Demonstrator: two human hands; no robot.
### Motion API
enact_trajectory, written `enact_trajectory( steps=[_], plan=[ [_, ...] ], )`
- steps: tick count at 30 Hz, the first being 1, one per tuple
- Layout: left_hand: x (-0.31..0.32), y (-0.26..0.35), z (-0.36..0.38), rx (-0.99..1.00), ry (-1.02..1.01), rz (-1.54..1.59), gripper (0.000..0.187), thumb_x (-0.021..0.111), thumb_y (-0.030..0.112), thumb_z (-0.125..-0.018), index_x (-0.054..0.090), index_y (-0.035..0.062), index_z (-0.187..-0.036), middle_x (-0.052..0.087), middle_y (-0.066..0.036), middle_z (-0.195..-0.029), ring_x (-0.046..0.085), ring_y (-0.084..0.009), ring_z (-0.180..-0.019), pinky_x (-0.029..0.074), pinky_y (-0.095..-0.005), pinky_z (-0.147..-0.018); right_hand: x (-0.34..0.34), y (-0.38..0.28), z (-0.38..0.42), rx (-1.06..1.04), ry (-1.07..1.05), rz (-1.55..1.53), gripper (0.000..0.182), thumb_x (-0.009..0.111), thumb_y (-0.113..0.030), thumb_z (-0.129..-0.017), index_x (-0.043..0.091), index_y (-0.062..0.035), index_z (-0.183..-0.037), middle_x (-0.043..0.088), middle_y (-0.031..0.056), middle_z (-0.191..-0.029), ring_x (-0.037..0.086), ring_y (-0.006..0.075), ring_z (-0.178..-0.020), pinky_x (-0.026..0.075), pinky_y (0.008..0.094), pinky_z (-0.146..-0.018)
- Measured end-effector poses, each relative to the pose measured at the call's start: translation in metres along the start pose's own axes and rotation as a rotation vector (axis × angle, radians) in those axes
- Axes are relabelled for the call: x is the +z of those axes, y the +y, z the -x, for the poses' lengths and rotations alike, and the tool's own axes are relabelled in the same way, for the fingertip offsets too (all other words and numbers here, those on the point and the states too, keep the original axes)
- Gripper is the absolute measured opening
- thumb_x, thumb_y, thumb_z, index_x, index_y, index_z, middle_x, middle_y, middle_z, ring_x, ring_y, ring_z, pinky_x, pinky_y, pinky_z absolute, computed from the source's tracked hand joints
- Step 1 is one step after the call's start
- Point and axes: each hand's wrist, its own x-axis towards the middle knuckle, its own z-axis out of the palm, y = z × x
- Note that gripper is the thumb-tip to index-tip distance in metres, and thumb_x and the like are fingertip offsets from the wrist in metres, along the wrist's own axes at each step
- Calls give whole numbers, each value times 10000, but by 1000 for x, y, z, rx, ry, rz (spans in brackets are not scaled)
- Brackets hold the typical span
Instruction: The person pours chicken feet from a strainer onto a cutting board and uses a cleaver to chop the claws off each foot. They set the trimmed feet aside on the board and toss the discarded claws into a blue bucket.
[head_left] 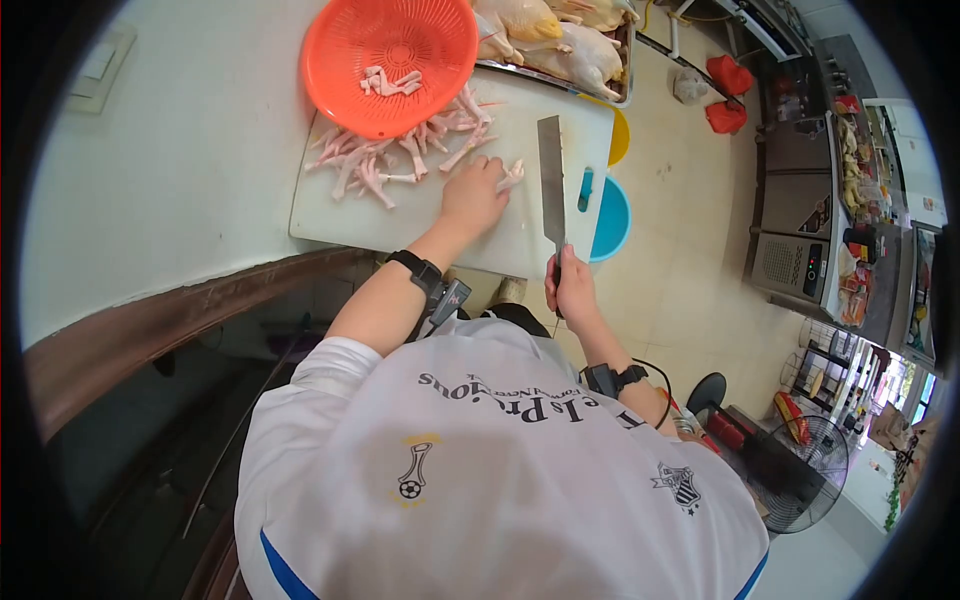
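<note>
My left hand (474, 195) is closed around a chicken foot (511, 177) on the white cutting board (420, 225); the foot's toes stick out to the right of my fingers. In my right hand (573, 285) is the handle of a cleaver (551, 180). Its broad blade points away from me over the right part of the board, a short distance from the held foot. A pile of chicken feet (372, 172) lies on the board left of my left hand. Behind the pile, an orange-red colander (330, 75) contains a few cut pieces (390, 83).
A metal tray (625, 70) with whole plucked chickens (575, 55) stands behind the board. Below the board's right edge are a blue bucket (613, 220) and a yellow container (619, 135). Red bags (728, 95) lie on the floor; a fan (810, 475) stands at lower right.
</note>
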Motion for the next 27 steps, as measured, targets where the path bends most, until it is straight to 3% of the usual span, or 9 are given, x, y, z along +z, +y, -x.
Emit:
enact_trajectory(
  steps=[3,7,9,13,16,18,22,24,27],
  plan=[
    [9,-4,3,-94,-161,10,328,674,177,-849,626,77,-1157,609,-127,-1109,651,-352,-991,555,-466,-826,-3,2,4,7,16,-25,570,297,-487,-1104,495,-69,-771,437,1,-535,396,109,-378,329,267,-374],
    [11,-5,19,-53,-113,12,313,653,121,-852,626,86,-1162,604,-135,-1105,648,-366,-981,551,-477,-822,-8,9,10,36,50,-58,568,307,-491,-1102,500,-68,-776,447,0,-547,396,108,-377,328,266,-372],
    [16,-16,25,-80,-46,38,186,662,128,-870,632,66,-1043,619,-125,-1025,657,-359,-892,537,-462,-773,-9,9,11,67,25,-38,567,292,-508,-1099,495,-70,-801,444,2,-563,396,105,-383,321,264,-376],
    [26,-33,33,-22,-27,247,183,679,105,-873,663,57,-1049,636,-126,-1019,662,-352,-835,538,-437,-745,-2,6,3,130,-1,-88,565,303,-511,-1097,501,-70,-806,439,-2,-558,395,102,-384,324,265,-375],
    [33,-21,18,51,-43,288,141,681,115,-873,682,52,-1000,639,-125,-1039,664,-370,-884,542,-455,-782,12,-6,-18,-7,-19,-105,552,365,-496,-1093,523,-75,-772,451,-8,-552,404,96,-397,326,266,-375],
    [35,-16,9,-11,117,245,153,688,119,-878,679,64,-1020,645,-113,-1054,669,-357,-904,545,-439,-775,18,-15,-34,-86,6,-104,560,374,-506,-1088,522,-75,-762,457,-6,-550,409,98,-405,330,273,-379],
    [18,-30,4,8,90,199,150,688,130,-883,678,76,-1023,642,-105,-1031,668,-344,-896,548,-432,-763,23,-26,-55,-44,39,-76,576,320,-525,-1090,502,-67,-790,447,4,-552,405,109,-384,341,271,-373],
    [16,-37,2,139,26,111,125,686,145,-885,668,76,-988,631,-101,-995,665,-335,-886,546,-441,-757,23,-26,-59,-24,69,-93,585,323,-531,-1088,499,-66,-780,445,4,-548,403,111,-382,343,273,-372],
    [18,-40,-3,83,-5,98,103,685,155,-883,653,75,-940,614,-100,-955,655,-333,-859,541,-453,-743,24,-27,-64,-3,80,-108,581,322,-527,-1089,495,-68,-778,448,3,-552,402,112,-382,341,274,-370]
  ],
)
